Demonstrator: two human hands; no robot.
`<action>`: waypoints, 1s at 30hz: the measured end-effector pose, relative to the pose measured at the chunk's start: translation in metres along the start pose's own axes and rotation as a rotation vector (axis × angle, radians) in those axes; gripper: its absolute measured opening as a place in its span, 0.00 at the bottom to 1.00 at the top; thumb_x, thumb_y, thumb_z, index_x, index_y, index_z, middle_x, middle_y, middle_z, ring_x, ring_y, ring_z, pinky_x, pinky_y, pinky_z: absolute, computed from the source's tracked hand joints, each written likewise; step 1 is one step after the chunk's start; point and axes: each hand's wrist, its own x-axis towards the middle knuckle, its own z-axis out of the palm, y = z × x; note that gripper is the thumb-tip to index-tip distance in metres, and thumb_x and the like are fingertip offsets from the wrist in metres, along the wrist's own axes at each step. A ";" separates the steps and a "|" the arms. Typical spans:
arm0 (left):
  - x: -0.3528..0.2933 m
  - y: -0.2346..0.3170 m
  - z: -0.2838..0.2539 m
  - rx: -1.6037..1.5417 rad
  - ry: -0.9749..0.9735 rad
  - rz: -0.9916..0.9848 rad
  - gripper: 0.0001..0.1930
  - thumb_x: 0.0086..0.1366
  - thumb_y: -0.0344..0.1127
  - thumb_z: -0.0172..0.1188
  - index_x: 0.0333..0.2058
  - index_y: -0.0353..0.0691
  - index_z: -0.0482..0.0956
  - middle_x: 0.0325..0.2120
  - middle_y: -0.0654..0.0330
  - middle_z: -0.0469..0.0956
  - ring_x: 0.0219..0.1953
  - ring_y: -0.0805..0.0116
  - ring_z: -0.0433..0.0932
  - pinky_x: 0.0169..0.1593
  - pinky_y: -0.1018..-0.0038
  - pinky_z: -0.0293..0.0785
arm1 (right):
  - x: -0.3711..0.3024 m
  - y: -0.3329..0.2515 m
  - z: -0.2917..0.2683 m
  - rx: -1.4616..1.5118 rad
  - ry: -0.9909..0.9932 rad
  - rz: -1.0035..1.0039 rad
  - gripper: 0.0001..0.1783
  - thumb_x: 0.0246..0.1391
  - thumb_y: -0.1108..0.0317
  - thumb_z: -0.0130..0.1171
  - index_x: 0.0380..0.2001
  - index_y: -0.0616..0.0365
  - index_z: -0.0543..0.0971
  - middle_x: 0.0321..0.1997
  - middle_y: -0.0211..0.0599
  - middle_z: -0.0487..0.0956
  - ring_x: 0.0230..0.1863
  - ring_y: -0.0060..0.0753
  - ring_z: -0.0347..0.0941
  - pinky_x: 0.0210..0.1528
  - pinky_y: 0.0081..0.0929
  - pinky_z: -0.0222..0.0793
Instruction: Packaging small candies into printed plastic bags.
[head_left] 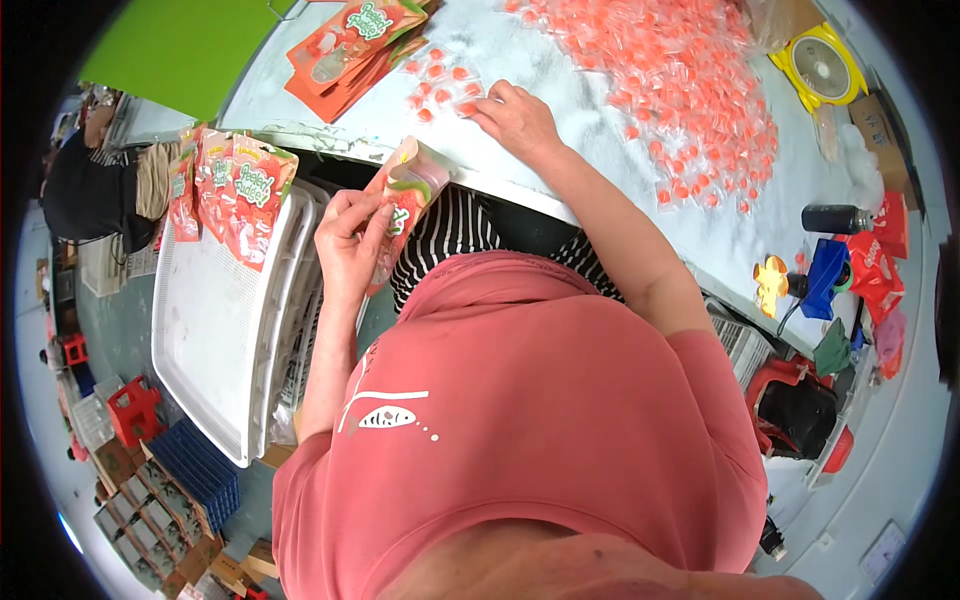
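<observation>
My left hand [352, 238] grips a red and green stand-up pouch [408, 200] at the table's front edge. The pouch is tilted, and its top end is spread open toward the table. On the tabletop, my right hand [516, 122] has its thumb and fingertips pinched at a wrapped red candy [467, 107]. That candy lies at the right side of a small group of clear-wrapped candies [440, 82]. A stack of flat red pouches [345, 62] sits just left of this group. Farther right spreads a large heap of the same wrapped candies [680, 90].
Several plump pouches [240, 190] lie on the far end of stacked white plastic trays [205, 330] at my left. A yellow fan [822, 66], a black bottle [836, 219] and a blue tape dispenser [825, 280] stand along the table's right side. A green panel [185, 50] is at the back left.
</observation>
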 end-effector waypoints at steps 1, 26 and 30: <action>0.002 -0.002 0.000 0.006 0.004 0.000 0.07 0.60 0.25 0.67 0.38 0.35 0.85 0.30 0.61 0.77 0.31 0.75 0.74 0.33 0.79 0.69 | -0.001 0.001 0.001 0.044 -0.014 0.045 0.08 0.52 0.59 0.66 0.36 0.42 0.85 0.37 0.30 0.75 0.36 0.36 0.76 0.35 0.34 0.75; 0.092 0.011 0.040 0.239 0.046 0.275 0.10 0.57 0.29 0.67 0.39 0.42 0.86 0.29 0.61 0.76 0.35 0.63 0.76 0.40 0.68 0.73 | 0.106 -0.016 -0.117 0.342 -0.645 0.003 0.11 0.54 0.58 0.66 0.38 0.49 0.83 0.33 0.35 0.78 0.32 0.34 0.75 0.36 0.31 0.71; 0.093 0.014 0.042 0.173 0.045 0.161 0.10 0.58 0.29 0.67 0.40 0.42 0.86 0.29 0.61 0.76 0.35 0.63 0.76 0.40 0.69 0.73 | 0.103 -0.002 -0.112 0.811 -0.503 0.331 0.16 0.51 0.56 0.70 0.38 0.54 0.82 0.29 0.25 0.77 0.31 0.19 0.72 0.35 0.22 0.68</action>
